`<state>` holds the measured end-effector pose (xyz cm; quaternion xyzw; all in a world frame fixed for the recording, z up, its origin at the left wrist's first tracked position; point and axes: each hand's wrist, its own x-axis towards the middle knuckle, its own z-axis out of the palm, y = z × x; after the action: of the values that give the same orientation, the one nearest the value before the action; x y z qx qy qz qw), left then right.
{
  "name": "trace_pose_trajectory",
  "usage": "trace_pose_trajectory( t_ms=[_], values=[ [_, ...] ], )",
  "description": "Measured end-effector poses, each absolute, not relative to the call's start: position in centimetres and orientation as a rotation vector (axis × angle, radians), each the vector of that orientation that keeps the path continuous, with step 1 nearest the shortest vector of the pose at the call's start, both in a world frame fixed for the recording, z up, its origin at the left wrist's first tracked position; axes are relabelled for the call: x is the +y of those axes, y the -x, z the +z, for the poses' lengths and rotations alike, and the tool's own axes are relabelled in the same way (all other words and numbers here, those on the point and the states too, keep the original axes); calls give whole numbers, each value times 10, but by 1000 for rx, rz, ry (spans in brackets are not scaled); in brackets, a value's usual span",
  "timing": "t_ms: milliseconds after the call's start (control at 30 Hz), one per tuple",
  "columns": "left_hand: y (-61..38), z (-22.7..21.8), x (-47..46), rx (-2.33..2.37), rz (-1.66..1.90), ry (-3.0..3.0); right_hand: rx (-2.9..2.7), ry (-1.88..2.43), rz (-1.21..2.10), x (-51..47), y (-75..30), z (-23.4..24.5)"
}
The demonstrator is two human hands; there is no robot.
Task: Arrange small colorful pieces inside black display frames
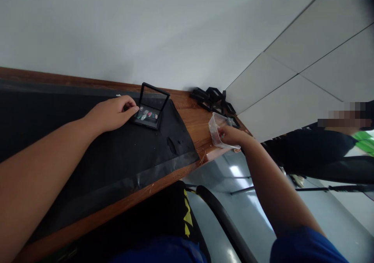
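A shallow black case (pixel 145 123) stands on the dark mat with its framed, see-through lid (pixel 153 96) tilted up at the back. Several small shiny pieces in green, pink and silver (pixel 148 114) lie inside it. My left hand (pixel 113 113) is at the case's left edge, fingers curled and thumb and forefinger pinched on that edge. To the right, my right hand (pixel 233 135) reaches into a clear plastic box (pixel 215 120) lying near the table's front edge. Its fingers are bent together inside the box; what they hold is too small to make out.
Several black cases (pixel 209 98) are heaped at the table's far right end, against the wall. A torn black mat (pixel 122 161) covers much of the wooden table (pixel 189 119). Below are a chair's black armrest (pixel 223 216) and, at right, another person in dark clothing (pixel 312 148).
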<state>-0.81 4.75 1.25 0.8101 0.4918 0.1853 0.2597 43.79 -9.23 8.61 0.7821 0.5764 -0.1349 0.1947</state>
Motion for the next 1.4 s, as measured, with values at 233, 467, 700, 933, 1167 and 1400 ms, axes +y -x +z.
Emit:
trace_pose_trajectory(
  t_ms=[233,467,700,933,1167,1400],
  values=[
    [4,9,55,1390,497,-2171,1539,-2200,-341,-93,-435,90],
    [4,5,58,1414,474,-2219,1530,-2178,-311,-92,-426,91],
    [4,7,58,1396,457,-2219,1492,-2138,-283,-91,-423,93],
    [3,11,55,1403,434,-2228,1317,-2188,-105,-83,-426,93],
    [1,16,53,1420,418,-2192,1272,-2196,-67,-82,-414,91],
    [3,10,55,1402,474,-2167,1311,-2296,66,-86,-418,108]
  ],
)
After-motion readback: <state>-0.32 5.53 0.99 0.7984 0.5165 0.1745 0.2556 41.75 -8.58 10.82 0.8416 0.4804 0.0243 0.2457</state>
